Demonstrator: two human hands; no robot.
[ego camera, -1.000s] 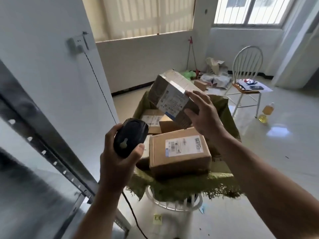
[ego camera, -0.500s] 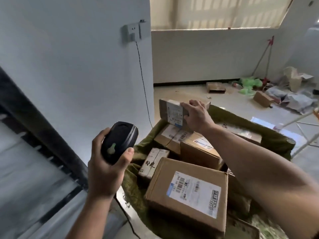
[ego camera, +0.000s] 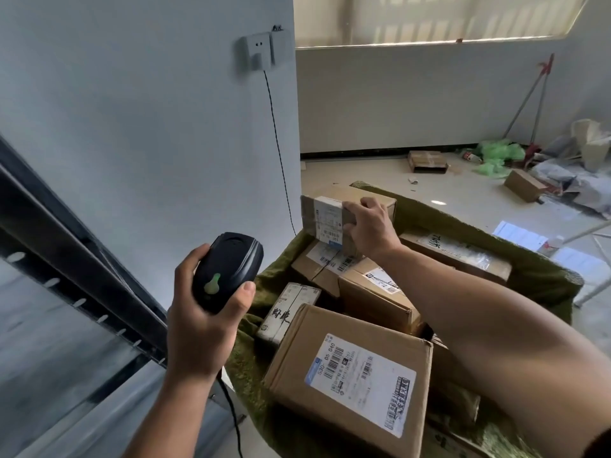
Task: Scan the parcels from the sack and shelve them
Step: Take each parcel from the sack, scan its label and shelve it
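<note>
My left hand (ego camera: 201, 312) grips a black barcode scanner (ego camera: 228, 271) with a green trigger, its cord hanging down. My right hand (ego camera: 368, 226) holds a brown cardboard parcel (ego camera: 330, 213) by its labelled end, above the far left corner of the open green sack (ego camera: 535, 279). The white label faces the scanner. Several more cardboard parcels lie in the sack; the nearest is a large box (ego camera: 350, 375) with a white shipping label on top.
A dark metal shelf upright (ego camera: 76, 259) with slots slants across the left. A white wall with a socket (ego camera: 258, 54) and a hanging cord stands behind it. Loose boxes (ego camera: 426, 161), green bags and a broom lie on the floor at the far right.
The view has swung left and come closer to the sack. My right hand has lowered the parcel and turned its label end toward the scanner. My left hand keeps its hold on the scanner.
</note>
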